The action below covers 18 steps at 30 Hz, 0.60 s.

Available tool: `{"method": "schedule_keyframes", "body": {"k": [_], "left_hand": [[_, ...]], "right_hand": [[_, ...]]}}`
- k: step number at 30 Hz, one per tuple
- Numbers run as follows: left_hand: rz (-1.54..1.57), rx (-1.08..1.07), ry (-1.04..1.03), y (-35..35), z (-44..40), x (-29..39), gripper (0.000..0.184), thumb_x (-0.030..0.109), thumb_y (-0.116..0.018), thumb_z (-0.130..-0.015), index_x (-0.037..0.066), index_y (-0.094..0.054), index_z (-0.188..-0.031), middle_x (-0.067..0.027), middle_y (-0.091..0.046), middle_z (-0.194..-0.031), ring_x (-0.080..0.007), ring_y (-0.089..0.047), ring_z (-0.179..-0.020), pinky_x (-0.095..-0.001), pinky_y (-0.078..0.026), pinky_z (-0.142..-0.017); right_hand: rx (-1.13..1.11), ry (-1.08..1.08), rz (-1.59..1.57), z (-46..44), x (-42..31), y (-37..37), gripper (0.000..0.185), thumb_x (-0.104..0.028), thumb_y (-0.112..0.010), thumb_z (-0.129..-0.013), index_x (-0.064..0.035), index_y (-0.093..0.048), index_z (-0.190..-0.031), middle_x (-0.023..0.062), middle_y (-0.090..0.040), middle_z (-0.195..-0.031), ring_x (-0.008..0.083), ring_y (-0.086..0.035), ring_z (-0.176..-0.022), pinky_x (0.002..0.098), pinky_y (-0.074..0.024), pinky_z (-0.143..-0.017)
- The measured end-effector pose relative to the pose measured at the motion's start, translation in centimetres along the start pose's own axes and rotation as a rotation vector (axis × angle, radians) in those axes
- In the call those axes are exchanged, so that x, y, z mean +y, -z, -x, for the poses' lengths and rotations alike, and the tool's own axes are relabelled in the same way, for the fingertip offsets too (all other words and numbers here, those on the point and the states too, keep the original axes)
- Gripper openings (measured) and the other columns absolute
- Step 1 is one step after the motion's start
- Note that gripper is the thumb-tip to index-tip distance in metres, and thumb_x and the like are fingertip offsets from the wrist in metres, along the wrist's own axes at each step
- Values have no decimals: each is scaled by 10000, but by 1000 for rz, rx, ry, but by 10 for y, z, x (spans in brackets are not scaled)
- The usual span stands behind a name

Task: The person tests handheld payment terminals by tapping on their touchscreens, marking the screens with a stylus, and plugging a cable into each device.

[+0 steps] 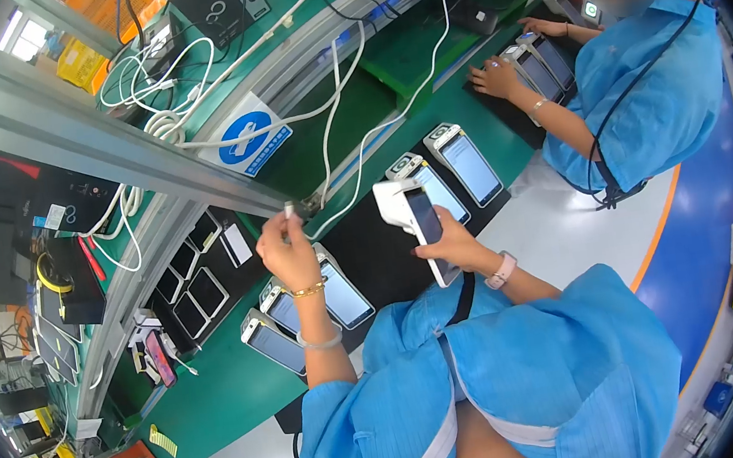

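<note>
My right hand (454, 244) grips a white handheld terminal (423, 219) with a dark screen, held tilted above the bench edge. My left hand (287, 250) is raised with fingers pinched on a small pale piece that looks like a cable plug (290, 209). Below and around my left wrist, a terminal (347, 297), another terminal (283, 312) and a third terminal (273, 343) lie on the black mat with lit screens. Beyond my right hand rest two more lit terminals, one terminal (470, 166) farther right and one terminal (440, 191) partly hidden.
A co-worker in a blue smock (659, 74) sits at right, hands on other terminals (539, 70). A metal post (126, 130) crosses at left. White cables (366, 147) hang over the green bench (221, 384). A tray with black-and-white frames (201, 295) lies left.
</note>
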<state>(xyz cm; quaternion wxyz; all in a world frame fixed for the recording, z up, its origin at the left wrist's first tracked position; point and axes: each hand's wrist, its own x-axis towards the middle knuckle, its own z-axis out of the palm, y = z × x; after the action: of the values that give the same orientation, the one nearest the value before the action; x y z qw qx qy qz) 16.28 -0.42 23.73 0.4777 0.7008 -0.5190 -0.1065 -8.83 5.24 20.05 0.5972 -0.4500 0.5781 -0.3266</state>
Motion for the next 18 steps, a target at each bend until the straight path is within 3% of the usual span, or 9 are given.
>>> {"method": "schedule_keyframes", "body": {"k": [2,4,6,14,16,18], "left_hand": [[192,-235,-53,-8,3,28,78,61,-615,-796,-2,-648,-828,-91,-651,-660,-196,-634,-604,-289,-475,-622],[363,-509,10,-17,15,55,75,53,-607,-790,-5,-642,-821,-94,-655,-668,-182,-642,-622,-278,-481,-636],[397,-621,-135,-27,22,75,74,43,-601,-782,-11,-635,-819,-89,-653,-663,-172,-643,-624,-274,-483,-629],[486,-714,28,-56,35,97,65,27,-593,-788,-32,-617,-802,-88,-625,-619,-134,-603,-564,-263,-463,-551],[480,-715,47,-55,36,99,68,29,-598,-787,-37,-615,-796,-87,-620,-608,-124,-589,-548,-263,-455,-530],[449,-705,76,-54,36,103,66,28,-597,-787,-37,-611,-786,-90,-618,-601,-129,-591,-541,-266,-454,-529]], "right_hand": [[50,140,47,-1,-10,15,937,-236,-798,-631,130,-265,-1310,248,-501,-1185,307,-515,-1118,346,-393,-971],[60,157,40,0,-29,27,960,-243,-798,-627,139,-249,-1316,266,-466,-1229,321,-477,-1168,349,-363,-1003],[162,261,219,-1,-44,34,988,-240,-799,-614,148,-232,-1323,284,-431,-1262,344,-434,-1211,356,-335,-1029],[173,352,311,-4,-64,47,1033,-206,-804,-577,160,-199,-1330,316,-400,-1275,387,-410,-1224,381,-322,-1042],[244,400,409,-7,-62,47,1026,-195,-816,-572,111,-218,-1347,278,-422,-1272,342,-444,-1202,367,-340,-1022],[268,448,460,-5,-67,46,1036,-195,-809,-570,112,-203,-1351,281,-431,-1220,375,-453,-1152,386,-366,-988]]}}
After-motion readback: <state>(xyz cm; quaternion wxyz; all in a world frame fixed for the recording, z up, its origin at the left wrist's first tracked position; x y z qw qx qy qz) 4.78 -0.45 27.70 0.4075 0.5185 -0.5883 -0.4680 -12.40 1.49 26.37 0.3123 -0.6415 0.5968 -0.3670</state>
